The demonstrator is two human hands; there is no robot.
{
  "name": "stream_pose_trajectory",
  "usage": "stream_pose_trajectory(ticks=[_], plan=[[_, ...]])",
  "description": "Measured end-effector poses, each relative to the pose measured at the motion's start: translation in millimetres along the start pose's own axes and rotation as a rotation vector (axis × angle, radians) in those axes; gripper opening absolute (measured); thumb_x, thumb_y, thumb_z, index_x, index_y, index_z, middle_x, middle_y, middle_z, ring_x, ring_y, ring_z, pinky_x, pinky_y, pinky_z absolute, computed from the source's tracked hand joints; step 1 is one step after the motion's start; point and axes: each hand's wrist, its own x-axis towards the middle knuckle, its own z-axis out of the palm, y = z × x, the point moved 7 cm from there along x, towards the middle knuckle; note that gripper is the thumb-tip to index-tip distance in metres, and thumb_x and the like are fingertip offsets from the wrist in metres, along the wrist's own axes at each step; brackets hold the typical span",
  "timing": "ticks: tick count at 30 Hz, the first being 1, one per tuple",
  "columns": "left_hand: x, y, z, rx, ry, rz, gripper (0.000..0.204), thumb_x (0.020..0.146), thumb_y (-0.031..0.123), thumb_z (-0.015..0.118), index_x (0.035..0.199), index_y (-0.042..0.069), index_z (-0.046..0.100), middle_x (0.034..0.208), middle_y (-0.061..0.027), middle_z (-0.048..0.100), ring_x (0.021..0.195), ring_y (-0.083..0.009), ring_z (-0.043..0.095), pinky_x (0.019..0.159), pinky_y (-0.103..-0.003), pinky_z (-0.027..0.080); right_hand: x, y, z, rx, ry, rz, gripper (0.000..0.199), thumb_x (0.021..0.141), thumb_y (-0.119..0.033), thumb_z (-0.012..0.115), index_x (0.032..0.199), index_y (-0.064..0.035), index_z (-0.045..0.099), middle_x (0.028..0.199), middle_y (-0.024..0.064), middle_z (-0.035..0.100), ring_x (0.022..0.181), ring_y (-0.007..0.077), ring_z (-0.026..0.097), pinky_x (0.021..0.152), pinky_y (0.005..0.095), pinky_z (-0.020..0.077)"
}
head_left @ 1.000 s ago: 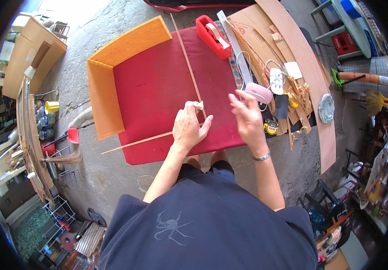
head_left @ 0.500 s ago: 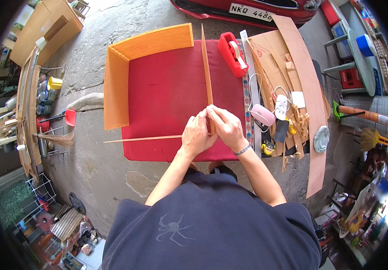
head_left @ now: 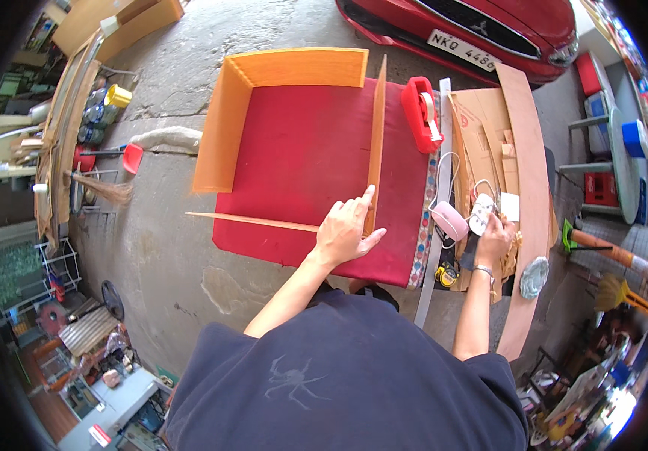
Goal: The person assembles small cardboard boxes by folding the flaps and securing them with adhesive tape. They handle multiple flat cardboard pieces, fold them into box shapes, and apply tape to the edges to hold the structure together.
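Four thin wooden boards stand on edge on a red padded surface. At the far left, a left board and a back board meet in a corner. My left hand holds the near end of the upright right board, where the low front board meets it. Its index finger stretches along the board and its thumb sticks out to the right. My right hand is lowered over scraps beside a white power strip; its fingertips are partly hidden.
A red tape dispenser sits at the back right, near a pink rounded object with a cord and a yellow tape measure. Cardboard and a long plywood strip lie at the right. A red car stands beyond.
My right hand has left the board corner and moved right to the scraps by the power strip. My left hand stays at the corner. The whole view has shifted.
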Motion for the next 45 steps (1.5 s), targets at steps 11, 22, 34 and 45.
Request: stream_pose_trajectory(ticks=[11, 22, 34, 45], plan=[[-11, 2, 3, 0.023, 0.011, -0.044, 0.089, 0.085, 0.036, 0.075, 0.149, -0.007, 0.031, 0.096, -0.0106, 0.062, 0.082, -0.0247, 0.061, 0.077, -0.037, 0.048, -11, 73, -1, -0.118, -0.182, 0.384, 0.011, 0.095, -0.013, 0.060, 0.096, -0.0028, 0.065, 0.098, 0.0189, 0.069, 0.092, 0.0355, 0.066, 0.078, 0.0460, 0.0510], [-17, 1, -14, -0.175, 0.223, -0.034, 0.052, 0.085, 0.017, 0.074, 0.127, 0.001, 0.048, 0.096, -0.0113, 0.061, 0.084, -0.0282, 0.062, 0.075, -0.039, 0.046, -15, -294, -12, 0.661, -0.517, -0.027, 0.038, 0.099, -0.034, 0.058, 0.116, 0.0007, 0.059, 0.101, 0.0225, 0.070, 0.091, 0.0389, 0.070, 0.075, 0.0477, 0.0554], [-35, 19, -16, -0.207, 0.018, 0.213, 0.017, 0.076, 0.008, 0.073, 0.080, 0.004, 0.057, 0.077, -0.0123, 0.056, 0.073, -0.0301, 0.057, 0.066, -0.039, 0.046, -17, -299, 4, 0.537, -0.478, 0.048, 0.034, 0.104, -0.035, 0.047, 0.108, -0.0038, 0.060, 0.089, 0.0254, 0.070, 0.085, 0.0463, 0.068, 0.074, 0.0537, 0.0543], [-46, 17, -5, -0.399, -0.187, 0.274, 0.015, 0.080, 0.005, 0.069, 0.087, 0.001, 0.057, 0.084, -0.0147, 0.056, 0.084, -0.0336, 0.058, 0.075, -0.042, 0.050, -9, -224, -12, 0.459, -0.243, 0.241, 0.020, 0.100, -0.015, 0.047, 0.104, -0.0016, 0.061, 0.081, 0.0286, 0.067, 0.079, 0.0455, 0.068, 0.066, 0.0538, 0.0515]])
